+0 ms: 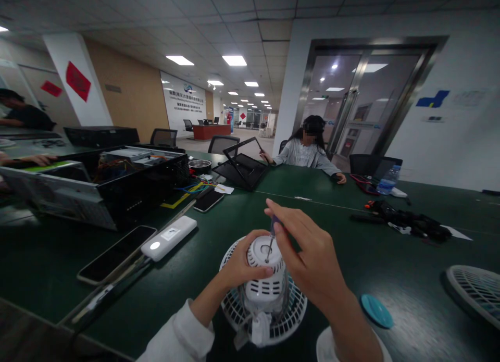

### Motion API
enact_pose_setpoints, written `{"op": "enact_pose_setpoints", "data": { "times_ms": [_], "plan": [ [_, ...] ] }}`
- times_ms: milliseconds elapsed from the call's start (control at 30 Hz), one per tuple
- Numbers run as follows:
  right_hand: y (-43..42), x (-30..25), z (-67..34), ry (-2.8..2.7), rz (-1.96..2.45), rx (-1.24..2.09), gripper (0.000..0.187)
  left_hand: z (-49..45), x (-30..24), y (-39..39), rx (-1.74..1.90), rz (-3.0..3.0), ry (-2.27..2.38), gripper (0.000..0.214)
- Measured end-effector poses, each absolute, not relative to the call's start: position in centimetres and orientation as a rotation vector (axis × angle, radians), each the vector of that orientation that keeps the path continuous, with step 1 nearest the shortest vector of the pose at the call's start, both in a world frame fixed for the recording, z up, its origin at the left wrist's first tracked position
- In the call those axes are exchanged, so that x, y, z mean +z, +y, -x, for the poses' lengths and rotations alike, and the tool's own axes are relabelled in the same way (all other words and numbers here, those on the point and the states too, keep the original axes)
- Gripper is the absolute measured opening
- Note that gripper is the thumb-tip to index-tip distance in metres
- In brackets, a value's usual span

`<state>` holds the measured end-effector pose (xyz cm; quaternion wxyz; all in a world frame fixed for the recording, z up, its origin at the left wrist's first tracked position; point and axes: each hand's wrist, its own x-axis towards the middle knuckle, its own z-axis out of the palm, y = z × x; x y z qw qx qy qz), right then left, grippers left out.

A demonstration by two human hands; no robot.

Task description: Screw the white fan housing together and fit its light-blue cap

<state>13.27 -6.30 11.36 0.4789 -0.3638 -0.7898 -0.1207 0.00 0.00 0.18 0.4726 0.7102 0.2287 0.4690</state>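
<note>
The left hand wraps round a white round plastic fan motor case w/ slots in its side, fingers curled shut on the left of it. The right hand holds a thin steel screwdriver w/ a blue handle in a narrow pinch, w/ the tip on the top of the case. Most of the handle is hidden by the fingers.

The case stands upright in the middle of a round white plastic fan grille, near the person on a dark green table top. It looks light, but the thin slotted plastic could crack if squeezed too hard, and its smooth skin may slip. Best place to hold it prob the round body, as the left hand does, not the thin grille, which looks bendy.

To the left lie a long white plastic power bank and a flat black phone. Further left is an open black computer case full of wires. To the right are a round teal plastic disc, a 2nd white fan grille and a heap of black cables. Far off, a co-worker sits across the table
</note>
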Motion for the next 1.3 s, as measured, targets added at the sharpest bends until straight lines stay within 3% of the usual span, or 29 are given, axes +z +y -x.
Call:
{"op": "enact_pose_setpoints", "data": {
  "times_ms": [167,333,500,700,900,1100,1300],
  "plan": [
    [-6.33,11.40,-13.20,-1.865,0.960,-0.401,0.021,0.03,0.09,0.03,1.169,-1.733,0.556,0.066],
    [-6.17,11.27,-13.13,-1.885,0.902,-0.341,0.030,0.05,0.03,0.07,1.167,-1.737,0.531,0.063],
    [-6.12,11.15,-13.07,-1.831,0.918,-0.466,0.020,-0.01,-0.13,0.15,1.162,-1.744,0.559,0.067],
    [-6.28,11.19,-13.20,-1.913,0.930,-0.349,0.035,0.02,-0.14,0.22,1.158,-1.754,0.548,0.067],
    [-6.11,11.01,-13.08,-1.866,0.969,-0.431,0.022,-0.01,-0.12,0.15,1.165,-1.714,0.528,0.066],
    [-6.42,11.36,-13.40,-1.915,0.918,-0.324,0.034,0.04,0.14,0.01,1.157,-1.706,0.513,0.063],
    [-5.86,10.96,-13.12,-1.842,0.943,-0.437,0.021,-0.03,-0.16,0.16,1.172,-1.715,0.512,0.064]
  ]
}}
